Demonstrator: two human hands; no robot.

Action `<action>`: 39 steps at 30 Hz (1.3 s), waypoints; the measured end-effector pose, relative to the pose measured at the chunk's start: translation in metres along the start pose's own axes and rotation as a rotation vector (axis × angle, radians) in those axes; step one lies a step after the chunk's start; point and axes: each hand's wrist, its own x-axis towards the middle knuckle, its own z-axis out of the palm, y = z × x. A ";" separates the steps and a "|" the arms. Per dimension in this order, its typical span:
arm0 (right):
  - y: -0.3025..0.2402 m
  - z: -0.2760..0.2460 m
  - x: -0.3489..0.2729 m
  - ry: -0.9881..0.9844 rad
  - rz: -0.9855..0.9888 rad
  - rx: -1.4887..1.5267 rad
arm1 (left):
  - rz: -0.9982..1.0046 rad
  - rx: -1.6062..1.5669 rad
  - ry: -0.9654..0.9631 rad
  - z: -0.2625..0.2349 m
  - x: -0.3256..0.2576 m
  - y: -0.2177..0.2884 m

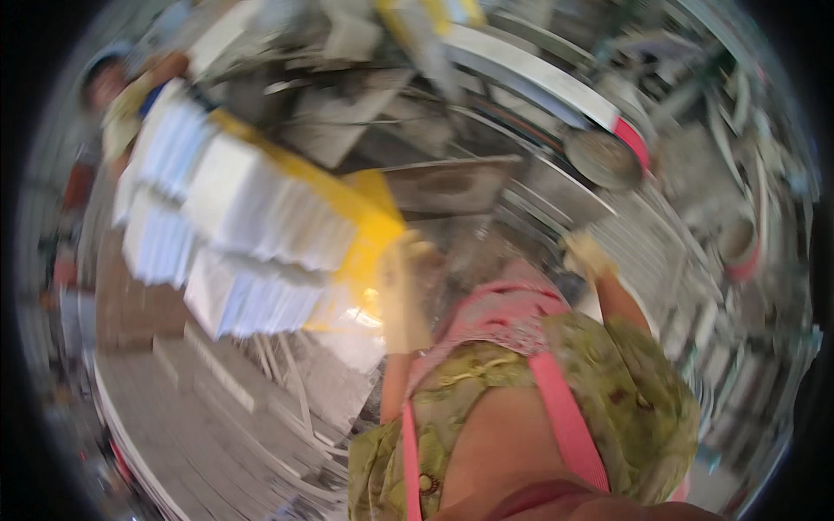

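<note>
The picture is heavily motion-blurred. My left hand (407,291), in a pale glove, reaches up beside the yellow edge of a big stack of white sheet bundles (252,221). It is touching or very close to that yellow edge (369,230). My right hand (585,254), also gloved, is raised at a grey metal machine surface (539,187). The blur hides whether either hand grips anything. My green patterned top with pink straps (556,391) fills the lower middle.
Another person (113,91) stands at the far left behind the stack. A long white curved machine part with a red end (556,87) crosses the top. Grey paving (200,408) lies lower left, and cluttered grey machinery (738,234) is at the right.
</note>
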 end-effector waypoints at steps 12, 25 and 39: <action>0.103 -0.185 0.182 0.185 0.048 -0.510 | -0.180 -0.162 0.328 0.068 0.030 0.008; 0.147 -0.228 0.233 -0.016 0.080 0.068 | -0.149 0.068 0.136 0.210 0.110 0.030; 0.130 -0.189 0.276 -0.055 -0.417 -0.571 | -0.169 0.043 0.222 0.190 0.080 0.032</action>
